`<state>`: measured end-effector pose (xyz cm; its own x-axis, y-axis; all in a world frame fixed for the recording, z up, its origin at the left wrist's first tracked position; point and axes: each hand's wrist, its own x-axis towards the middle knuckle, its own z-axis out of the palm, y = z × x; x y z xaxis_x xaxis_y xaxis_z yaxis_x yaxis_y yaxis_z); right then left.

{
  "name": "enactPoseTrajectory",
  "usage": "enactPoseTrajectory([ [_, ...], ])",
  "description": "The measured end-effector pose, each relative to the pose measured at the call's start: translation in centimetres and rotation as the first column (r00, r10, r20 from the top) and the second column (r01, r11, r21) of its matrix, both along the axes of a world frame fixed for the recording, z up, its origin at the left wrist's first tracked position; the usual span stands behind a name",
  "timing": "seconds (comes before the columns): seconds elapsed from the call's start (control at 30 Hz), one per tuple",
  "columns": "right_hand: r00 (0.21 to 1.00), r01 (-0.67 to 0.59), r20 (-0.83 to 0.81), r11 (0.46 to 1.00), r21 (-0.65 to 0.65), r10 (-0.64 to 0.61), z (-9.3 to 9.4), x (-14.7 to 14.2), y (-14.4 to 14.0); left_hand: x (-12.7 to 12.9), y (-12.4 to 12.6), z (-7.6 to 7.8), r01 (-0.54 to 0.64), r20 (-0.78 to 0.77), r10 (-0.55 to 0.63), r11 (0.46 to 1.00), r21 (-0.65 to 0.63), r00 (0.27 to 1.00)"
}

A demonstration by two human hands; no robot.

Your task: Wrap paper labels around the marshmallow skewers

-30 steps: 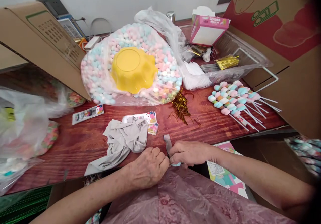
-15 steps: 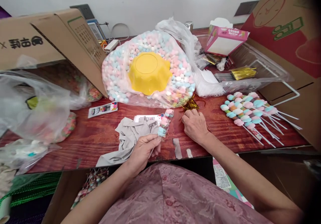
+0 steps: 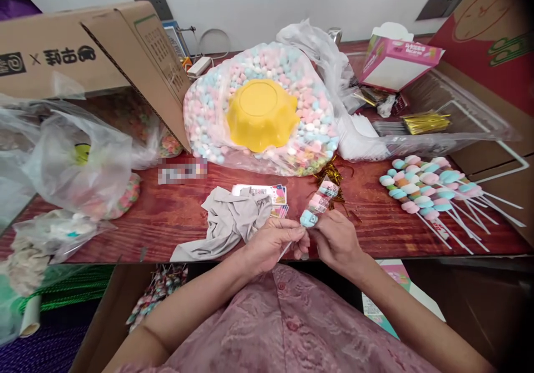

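My left hand (image 3: 273,243) pinches the white stick of a marshmallow skewer (image 3: 319,201) in a clear wrapper, its pink and blue sweets pointing up and away from me. My right hand (image 3: 337,238) closes on the wrapper's neck just below the lowest blue sweet. Both hands meet at the near edge of the red wooden table (image 3: 375,222). A heap of gold twist ties (image 3: 331,172) lies just beyond the skewer's tip. A crumpled grey cloth (image 3: 233,220) is to the left of my left hand.
A big clear bag of pastel marshmallows (image 3: 217,111) carries an upturned yellow bowl (image 3: 261,114). Finished skewers (image 3: 421,186) lie at the right. Cardboard boxes (image 3: 83,55) flank the table, plastic bags (image 3: 79,161) sit left, a pink carton (image 3: 396,61) and clear tray (image 3: 442,122) stand behind.
My right hand left the gold ties and came back to the skewer, closing below the sweets. My left hand carried the skewer rightward. The view shifted, moving the table's contents right.
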<state>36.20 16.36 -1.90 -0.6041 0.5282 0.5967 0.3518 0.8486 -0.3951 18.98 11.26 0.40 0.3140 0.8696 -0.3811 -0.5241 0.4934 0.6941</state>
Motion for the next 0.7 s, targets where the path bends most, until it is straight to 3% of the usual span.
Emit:
enactPoseTrajectory([
  [0.03, 0.996, -0.009, -0.087, 0.986, -0.165, -0.006, -0.1, 0.2, -0.2, 0.0, -0.2, -0.1, -0.008, 0.005, 0.007, 1.000, 0.012, 1.000],
  [0.1, 0.973, -0.030, -0.219, 0.894, -0.447, -0.077, -0.1, 0.4, -0.6, -0.1, -0.5, -0.5, -0.025, 0.007, 0.025, 0.999, 0.022, 1.000],
  [0.2, 0.913, -0.013, -0.323, 0.774, -0.633, -0.249, 0.2, 0.1, -1.6, -0.2, -0.7, -1.2, -0.070, -0.087, 0.069, 0.998, -0.002, 0.994],
  [0.3, 0.872, 0.062, -0.339, 0.767, -0.638, -0.353, 0.6, -1.0, -2.7, 0.1, -0.7, -1.7, -0.100, -0.288, 0.102, 0.995, 0.023, 0.952],
  [0.4, 0.870, 0.117, -0.291, 0.742, -0.660, -0.397, 0.4, -2.5, -3.3, 0.3, -0.7, -1.9, -0.048, -0.452, 0.118, 0.985, 0.163, 0.884],
  [0.53, 0.889, 0.100, -0.237, 0.670, -0.736, -0.392, -0.4, -3.6, -3.1, -0.2, -0.9, -1.5, 0.108, -0.678, 0.232, 0.901, 0.419, 0.697],
  [0.6, 0.890, 0.116, -0.236, 0.694, -0.711, -0.390, -0.5, -3.9, -2.9, -0.6, -1.1, -1.3, 0.174, -0.734, 0.271, 0.867, 0.468, 0.622],
  [0.7, 0.865, 0.137, -0.267, 0.713, -0.687, -0.424, -0.4, -4.2, -2.7, -0.9, -1.3, -1.0, 0.216, -0.756, 0.282, 0.847, 0.485, 0.590],
])
